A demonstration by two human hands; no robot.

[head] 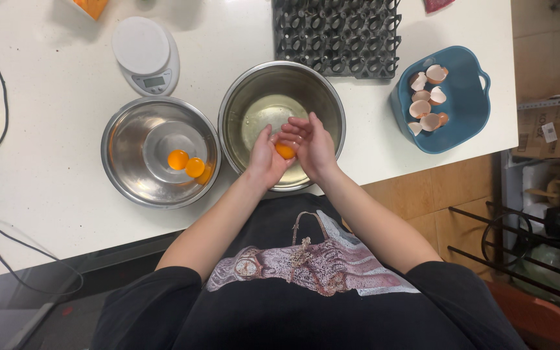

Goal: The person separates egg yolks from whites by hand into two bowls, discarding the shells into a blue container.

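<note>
My left hand (266,159) and my right hand (314,146) are cupped together over a steel bowl (241,97) that holds clear egg white. An orange egg yolk (285,151) rests between the two palms, with the fingers of my right hand curled over it. To the left stands a second steel bowl (124,168) holding three yolks (189,165).
A white kitchen scale (145,53) sits behind the left bowl. A dark empty egg tray (337,35) lies at the back. A blue basin (468,97) with several eggshell halves stands at the right, near the counter's edge. Cables run along the left side.
</note>
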